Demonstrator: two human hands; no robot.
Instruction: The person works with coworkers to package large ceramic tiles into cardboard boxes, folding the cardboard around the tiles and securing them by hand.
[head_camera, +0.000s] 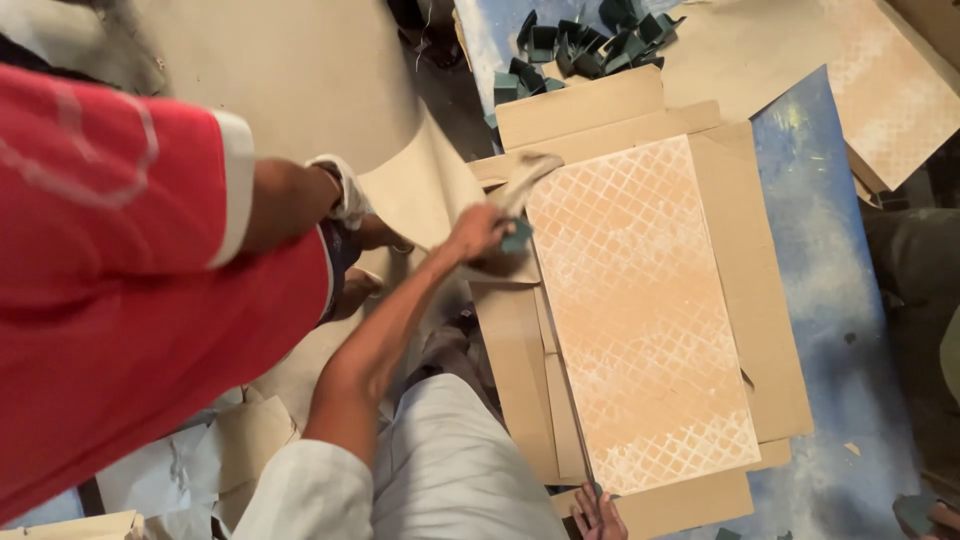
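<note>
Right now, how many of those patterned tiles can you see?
2. One tile lies on the open cardboard in the middle, its corner by the left hand gripping a green corner piece; the other is top right, partly cut off. More may lie hidden underneath.

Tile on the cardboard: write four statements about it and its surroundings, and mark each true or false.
1. The patterned tile lies on flattened cardboard. True.
2. The left hand is at the tile's lower right corner. False: it is at the upper left corner, its grip on a green corner piece.
3. A pile of dark green pieces lies beyond the tile's far end. True.
4. The person alongside wears a blue shirt. False: the shirt is red.
</note>
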